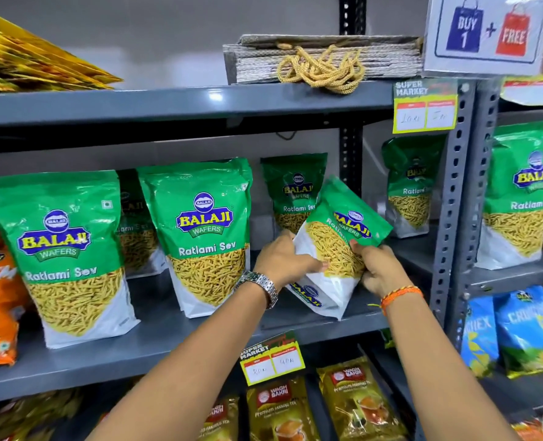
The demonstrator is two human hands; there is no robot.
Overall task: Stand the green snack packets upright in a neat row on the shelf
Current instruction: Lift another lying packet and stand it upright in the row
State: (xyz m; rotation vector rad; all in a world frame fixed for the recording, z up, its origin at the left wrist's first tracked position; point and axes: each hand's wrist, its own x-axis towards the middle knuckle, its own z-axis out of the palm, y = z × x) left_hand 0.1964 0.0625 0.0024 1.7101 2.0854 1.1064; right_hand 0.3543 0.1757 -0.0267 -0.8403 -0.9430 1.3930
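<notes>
Grey metal shelf (174, 332), supermarket aisle, green packets mostly stood up already. One tilted packet (337, 246) is held between both grips: left hand (284, 259) clamped on its left edge, right hand (380, 268) pinched on the right. Looks light, crinkly and slippery, so it's probably best gripped low by the sides.

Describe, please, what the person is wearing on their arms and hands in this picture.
Both forearms are bare, with no sleeves in view and no gloves. The left hand has a silver metal watch with a link bracelet at the wrist. The right hand has an orange braided thread band at the wrist, with a short yellowish loose end sticking out. No rings are visible.
</notes>
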